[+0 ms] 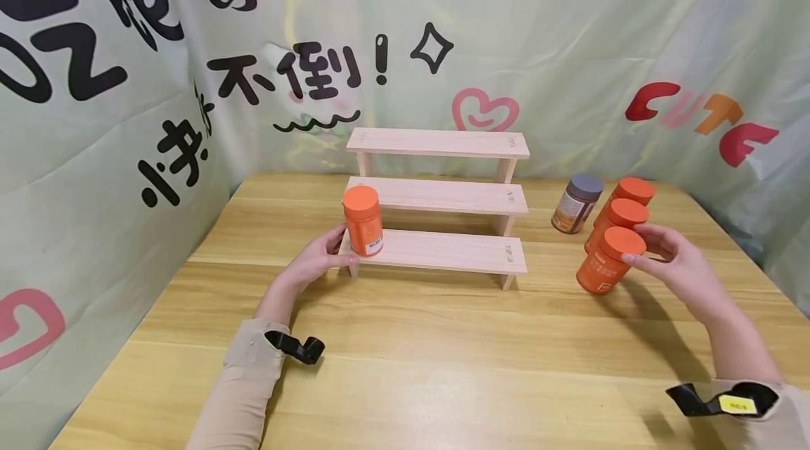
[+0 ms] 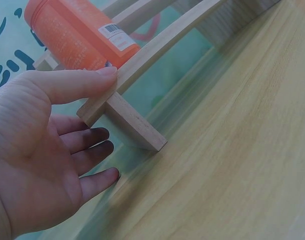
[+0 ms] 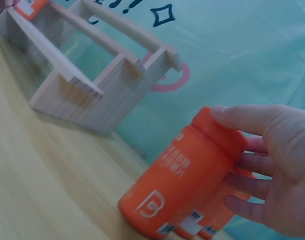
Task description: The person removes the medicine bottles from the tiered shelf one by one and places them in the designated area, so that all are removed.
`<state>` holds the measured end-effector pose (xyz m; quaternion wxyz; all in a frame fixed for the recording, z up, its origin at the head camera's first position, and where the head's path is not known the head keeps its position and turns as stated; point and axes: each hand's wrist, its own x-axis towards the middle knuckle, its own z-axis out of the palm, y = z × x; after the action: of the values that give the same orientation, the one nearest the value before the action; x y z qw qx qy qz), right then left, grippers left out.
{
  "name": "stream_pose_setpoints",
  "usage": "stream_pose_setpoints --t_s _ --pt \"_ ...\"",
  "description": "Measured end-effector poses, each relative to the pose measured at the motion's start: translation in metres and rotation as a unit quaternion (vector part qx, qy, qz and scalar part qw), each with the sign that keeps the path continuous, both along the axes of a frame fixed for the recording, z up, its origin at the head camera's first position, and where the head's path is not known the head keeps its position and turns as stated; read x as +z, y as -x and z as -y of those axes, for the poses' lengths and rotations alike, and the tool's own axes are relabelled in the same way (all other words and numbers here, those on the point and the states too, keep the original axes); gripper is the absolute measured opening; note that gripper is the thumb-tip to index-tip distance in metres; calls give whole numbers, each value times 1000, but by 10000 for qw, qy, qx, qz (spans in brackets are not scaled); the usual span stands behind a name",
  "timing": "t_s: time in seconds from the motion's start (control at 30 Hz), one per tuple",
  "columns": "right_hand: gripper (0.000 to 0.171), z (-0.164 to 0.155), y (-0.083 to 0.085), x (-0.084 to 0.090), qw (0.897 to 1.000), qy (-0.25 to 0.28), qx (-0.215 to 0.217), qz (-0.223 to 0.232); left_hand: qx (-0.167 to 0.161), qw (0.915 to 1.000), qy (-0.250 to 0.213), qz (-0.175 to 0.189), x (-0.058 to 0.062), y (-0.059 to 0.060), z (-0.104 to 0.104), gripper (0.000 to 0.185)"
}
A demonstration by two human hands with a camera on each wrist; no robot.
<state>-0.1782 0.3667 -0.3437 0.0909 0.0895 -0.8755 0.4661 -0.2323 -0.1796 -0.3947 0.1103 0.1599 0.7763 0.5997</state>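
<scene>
The right hand (image 1: 677,264) has its grip closed around the top of the nearest orange bottle (image 1: 609,260): in the right wrist view the thumb lies across the lid edge and the fingers (image 3: 247,182) curl round the far side of the cap, so the bottle sits clamped between thumb and fingers at its upper end. That bottle leans, its long axis tilted with the lid toward the hand and away from the three-tier wooden shelf (image 1: 443,200), its base on the bench (image 1: 405,358). Two more orange bottles (image 1: 623,207) stand close behind it, and a grey-lidded jar (image 1: 576,204) stands beside those, all on the bench to the right of the shelf.

The left hand (image 1: 316,260) has its grip apart: the fingers are straight and loosely spread, the thumb (image 2: 77,82) pressing against the left end of the shelf's lowest step. It holds nothing. An orange bottle on the shelf (image 1: 363,220) stands upright on that lowest step at its left end, lid up, long axis vertical, just above and beside the thumb tip; whether the thumb touches it cannot be told
</scene>
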Motion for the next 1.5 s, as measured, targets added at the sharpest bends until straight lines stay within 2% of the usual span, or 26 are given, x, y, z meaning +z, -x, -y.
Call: stream_pose_setpoints --t_s 0.2,0.47,0.7,1.03,1.27,1.5 --pt "44 1 -2 17 9999 47 -26 -134 18 10000 31 -7 3 -1 -1 83" --pt "52 20 1 44 9991 -293 -245 -176 -83 9999 -10 -113 3 -2 0 81" --pt "45 49 8 63 9991 18 166 -390 -115 9998 -61 -135 2 -2 1 80" --pt "52 101 13 84 9960 6 793 -406 -61 9999 42 -105 2 -2 0 81" --pt "51 138 23 89 9920 169 1186 -395 -36 9999 3 -101 3 -3 -1 80" --pt "52 177 33 86 9792 539 1929 -329 -104 9999 -51 -122 3 -4 -1 80"
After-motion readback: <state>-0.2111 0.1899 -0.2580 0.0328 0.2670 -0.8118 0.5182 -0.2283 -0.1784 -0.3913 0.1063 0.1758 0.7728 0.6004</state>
